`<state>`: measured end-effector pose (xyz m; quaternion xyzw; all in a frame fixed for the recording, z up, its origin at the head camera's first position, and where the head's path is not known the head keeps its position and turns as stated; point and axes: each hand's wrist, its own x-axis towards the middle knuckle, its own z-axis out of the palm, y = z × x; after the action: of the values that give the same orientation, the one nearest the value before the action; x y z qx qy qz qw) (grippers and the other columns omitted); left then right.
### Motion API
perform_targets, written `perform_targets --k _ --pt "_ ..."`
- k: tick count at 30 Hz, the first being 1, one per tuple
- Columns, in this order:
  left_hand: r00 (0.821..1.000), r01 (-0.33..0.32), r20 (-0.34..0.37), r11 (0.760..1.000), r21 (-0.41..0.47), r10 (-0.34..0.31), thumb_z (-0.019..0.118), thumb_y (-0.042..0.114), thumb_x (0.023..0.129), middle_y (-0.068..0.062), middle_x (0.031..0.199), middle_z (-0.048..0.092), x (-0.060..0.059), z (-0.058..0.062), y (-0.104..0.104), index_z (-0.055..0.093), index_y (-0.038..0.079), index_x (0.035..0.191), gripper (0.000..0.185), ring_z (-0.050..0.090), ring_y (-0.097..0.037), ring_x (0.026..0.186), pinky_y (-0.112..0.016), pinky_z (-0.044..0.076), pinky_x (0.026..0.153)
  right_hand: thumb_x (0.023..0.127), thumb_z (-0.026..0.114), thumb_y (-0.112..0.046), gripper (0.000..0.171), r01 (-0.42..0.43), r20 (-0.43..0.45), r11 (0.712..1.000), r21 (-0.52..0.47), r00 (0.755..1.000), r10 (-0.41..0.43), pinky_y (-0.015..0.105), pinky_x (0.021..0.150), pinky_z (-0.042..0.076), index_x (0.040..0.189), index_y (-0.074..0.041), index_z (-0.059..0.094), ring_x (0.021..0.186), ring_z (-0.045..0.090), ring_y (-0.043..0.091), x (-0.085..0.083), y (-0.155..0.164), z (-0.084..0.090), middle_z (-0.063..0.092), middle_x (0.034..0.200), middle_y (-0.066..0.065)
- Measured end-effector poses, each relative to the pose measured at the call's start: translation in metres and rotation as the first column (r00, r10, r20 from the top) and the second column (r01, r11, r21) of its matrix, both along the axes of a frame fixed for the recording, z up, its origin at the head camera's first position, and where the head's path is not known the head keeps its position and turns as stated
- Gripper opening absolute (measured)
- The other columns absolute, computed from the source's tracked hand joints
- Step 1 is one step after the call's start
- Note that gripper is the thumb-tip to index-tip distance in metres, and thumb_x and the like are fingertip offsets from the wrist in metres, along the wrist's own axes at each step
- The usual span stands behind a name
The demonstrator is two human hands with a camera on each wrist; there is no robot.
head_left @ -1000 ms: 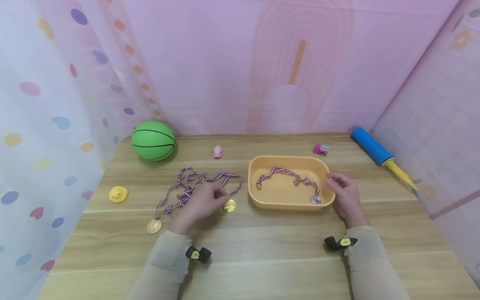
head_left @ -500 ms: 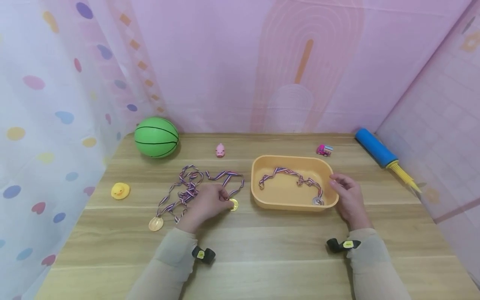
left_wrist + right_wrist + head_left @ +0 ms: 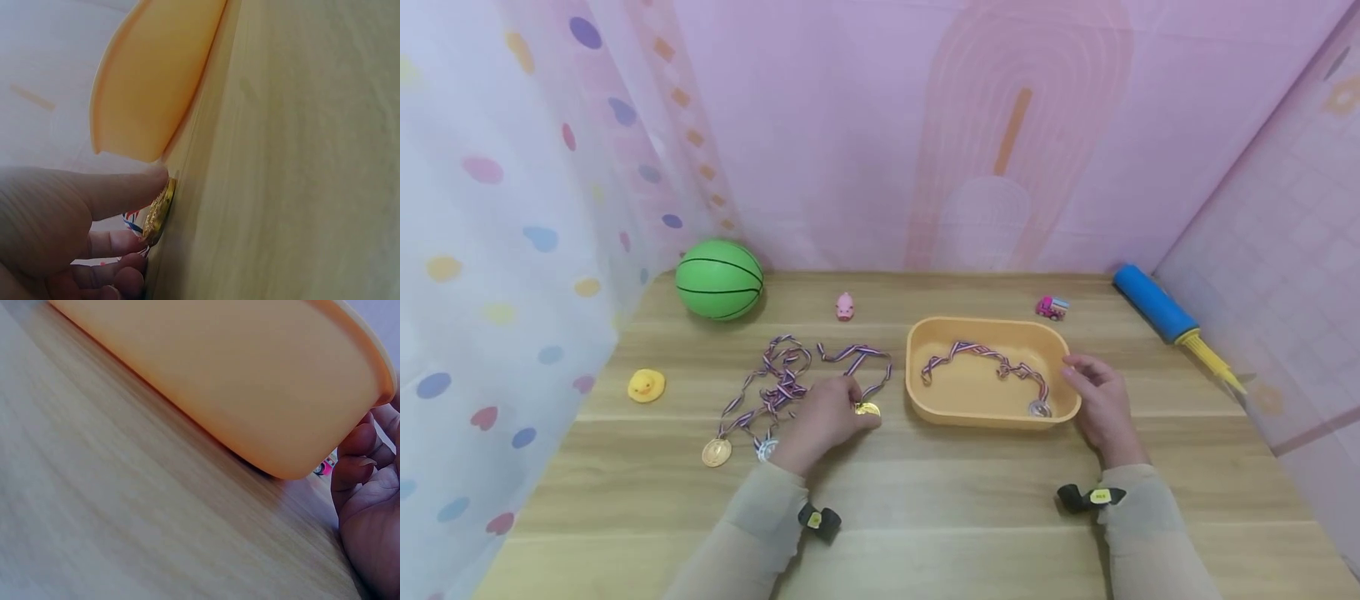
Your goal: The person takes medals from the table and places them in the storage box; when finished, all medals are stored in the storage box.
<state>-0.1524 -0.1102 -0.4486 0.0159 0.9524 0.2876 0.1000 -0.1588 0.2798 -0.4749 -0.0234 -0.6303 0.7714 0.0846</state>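
My left hand pinches a gold medal between thumb and fingers. In the left wrist view the medal stands tilted up on edge, close over the table. Its striped ribbon trails on the wood behind my hand. On the right, my right hand holds the right end of an orange plastic basin at its rim. Inside the basin lies a silver medal with a twisted ribbon. Left of my left hand are another gold medal and a silver medal, partly hidden, with tangled ribbons.
Along the back stand a green ball, a pink pig toy and a small toy truck. A yellow duck sits at the left, and a blue and yellow pump lies at the far right.
My left hand has closed on the gold medal and tipped it up from lying flat. The silver medal beside my wrist has come into sight. My right hand keeps its place at the basin.
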Motion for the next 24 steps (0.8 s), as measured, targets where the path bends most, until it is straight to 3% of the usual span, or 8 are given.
perform_targets --k 7,16,24 --pt "0.997 0.041 -0.066 0.998 -0.042 -0.043 0.085 0.035 0.067 -0.002 0.078 0.058 0.0017 -0.0026 0.0025 0.062 0.010 0.082 0.037 0.052 -0.020 0.071 -0.034 0.045 0.065 0.090 0.062 0.001 0.018 -0.002 0.002 1.000 -0.031 1.000 0.002 0.019 0.079 0.047 0.094 -0.014 0.071 0.093 0.049 0.012 0.0003 0.0003 -0.0034 0.059 0.094 -0.003" --pt "0.997 0.067 -0.041 0.997 -0.042 -0.068 0.085 0.030 0.069 -0.003 0.084 0.060 0.0037 0.0019 0.0050 0.060 0.009 0.092 0.040 0.054 -0.021 0.077 -0.039 0.047 0.073 0.091 0.062 0.001 0.018 -0.013 0.002 1.000 -0.026 1.000 0.013 0.019 0.080 0.047 0.096 -0.014 0.071 0.095 0.049 0.012 0.0000 -0.0002 -0.0025 0.059 0.097 -0.004" --pt "0.997 0.054 -0.053 0.999 0.007 -0.053 0.083 0.019 0.069 -0.002 0.081 0.057 0.0046 0.0024 0.0094 0.060 0.012 0.094 0.035 0.052 -0.021 0.075 -0.035 0.045 0.066 0.091 0.062 0.000 0.017 -0.017 -0.004 0.999 -0.029 1.000 0.017 0.019 0.079 0.047 0.097 -0.012 0.071 0.095 0.049 0.013 -0.0007 0.0005 -0.0030 0.059 0.097 -0.004"
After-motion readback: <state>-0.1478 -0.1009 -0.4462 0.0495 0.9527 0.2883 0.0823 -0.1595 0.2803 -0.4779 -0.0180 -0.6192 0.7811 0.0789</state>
